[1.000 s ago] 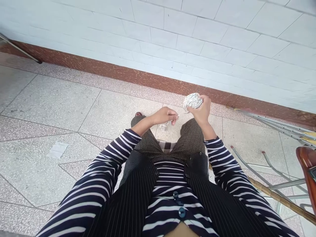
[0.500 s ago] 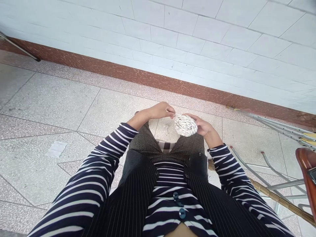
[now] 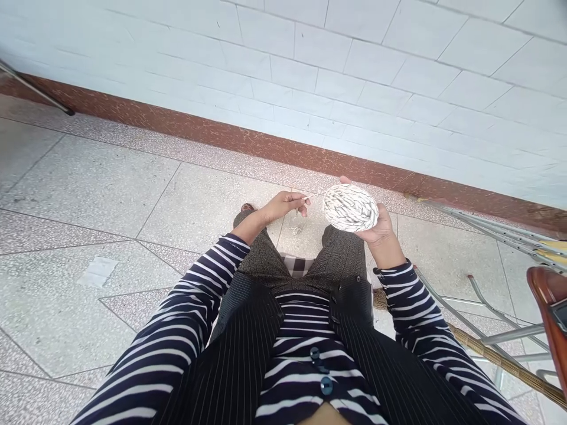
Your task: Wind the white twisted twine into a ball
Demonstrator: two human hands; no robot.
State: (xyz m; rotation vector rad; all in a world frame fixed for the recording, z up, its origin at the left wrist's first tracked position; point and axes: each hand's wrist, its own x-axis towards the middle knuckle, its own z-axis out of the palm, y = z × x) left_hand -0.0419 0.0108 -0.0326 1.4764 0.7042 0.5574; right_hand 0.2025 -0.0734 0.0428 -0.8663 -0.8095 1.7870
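A white wound oval bundle of twisted cord (image 3: 349,208) rests in my right hand (image 3: 380,231), whose fingers wrap around its underside and far edge. My left hand (image 3: 284,206) is closed in a pinch on a thin strand (image 3: 315,194) of the same cord, which runs across to the bundle's left side. Below the left fingers, a small loose tangle of cord (image 3: 296,228) shows against the floor; whether it hangs or lies there I cannot tell. Both hands are held out above my knees.
On the right stand metal chair legs (image 3: 476,283) with a brown armrest (image 3: 548,316), beside a straw-coloured pole (image 3: 509,365). Metal poles (image 3: 487,225) lie by the wall. A white paper (image 3: 98,271) is on the tiled floor at left. A metal leg (image 3: 38,88) shows far left.
My right hand has moved right and slightly up with the cord bundle, turning its broad face upward. My left hand has shifted a little left, so the strand between them is longer.
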